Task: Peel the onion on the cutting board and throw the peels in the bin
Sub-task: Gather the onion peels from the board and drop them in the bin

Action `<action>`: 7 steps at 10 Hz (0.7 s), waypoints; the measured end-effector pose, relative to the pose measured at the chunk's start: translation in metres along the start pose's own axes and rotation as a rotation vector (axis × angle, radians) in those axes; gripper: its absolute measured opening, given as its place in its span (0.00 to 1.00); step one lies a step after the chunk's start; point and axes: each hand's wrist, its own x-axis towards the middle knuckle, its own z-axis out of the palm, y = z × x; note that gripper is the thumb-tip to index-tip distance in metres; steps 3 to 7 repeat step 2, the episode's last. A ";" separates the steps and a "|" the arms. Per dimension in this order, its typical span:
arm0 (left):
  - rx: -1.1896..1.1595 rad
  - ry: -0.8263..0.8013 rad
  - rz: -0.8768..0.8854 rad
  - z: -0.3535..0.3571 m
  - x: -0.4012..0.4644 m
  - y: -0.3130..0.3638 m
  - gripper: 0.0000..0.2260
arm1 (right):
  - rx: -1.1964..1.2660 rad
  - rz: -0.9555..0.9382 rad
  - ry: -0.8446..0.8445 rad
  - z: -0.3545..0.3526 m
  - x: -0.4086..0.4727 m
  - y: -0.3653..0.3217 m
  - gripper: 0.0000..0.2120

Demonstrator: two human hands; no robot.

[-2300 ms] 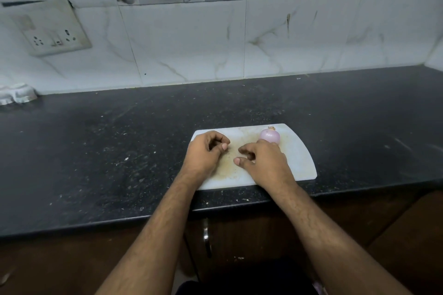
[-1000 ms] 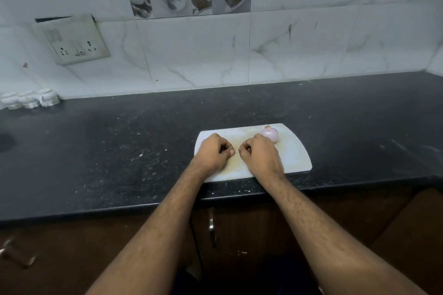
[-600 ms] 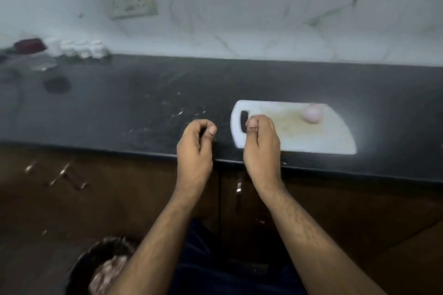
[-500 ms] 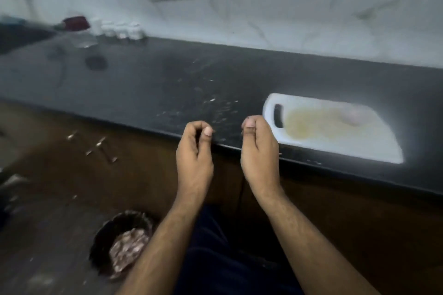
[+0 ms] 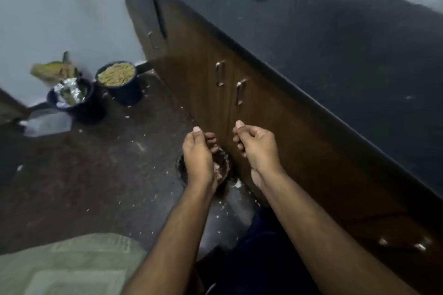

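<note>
My left hand (image 5: 199, 155) hovers directly over a small dark bin (image 5: 179, 170) on the floor, thumb up and fingers curled inward. The bin holds pinkish peels (image 5: 220, 170). My right hand (image 5: 256, 148) is just right of the bin at the same height, its thumb pressed against curled fingers in a pinch. Any onion peels held in either hand are hidden by the fingers. The onion and the cutting board are out of view.
Brown cabinet doors with metal handles (image 5: 220, 73) stand right behind the bin, under the black counter (image 5: 335, 43). Two dark buckets sit at the left wall, one with yellowish contents (image 5: 117, 81), one with foil (image 5: 72, 96). A green mat (image 5: 72, 263) lies near me.
Both hands left the cutting board with fingers pinched and dropped down to the left. My view swung from the counter to the floor, and the hands now hang over the bin.
</note>
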 end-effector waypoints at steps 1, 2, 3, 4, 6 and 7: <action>0.067 0.061 -0.072 -0.012 0.021 -0.010 0.16 | -0.075 -0.009 -0.070 0.024 0.028 0.012 0.08; 0.271 0.128 -0.117 -0.023 0.043 -0.017 0.11 | -0.298 -0.051 -0.175 0.038 0.053 0.023 0.12; 0.271 0.128 -0.117 -0.023 0.043 -0.017 0.11 | -0.298 -0.051 -0.175 0.038 0.053 0.023 0.12; 0.271 0.128 -0.117 -0.023 0.043 -0.017 0.11 | -0.298 -0.051 -0.175 0.038 0.053 0.023 0.12; 0.271 0.128 -0.117 -0.023 0.043 -0.017 0.11 | -0.298 -0.051 -0.175 0.038 0.053 0.023 0.12; 0.271 0.128 -0.117 -0.023 0.043 -0.017 0.11 | -0.298 -0.051 -0.175 0.038 0.053 0.023 0.12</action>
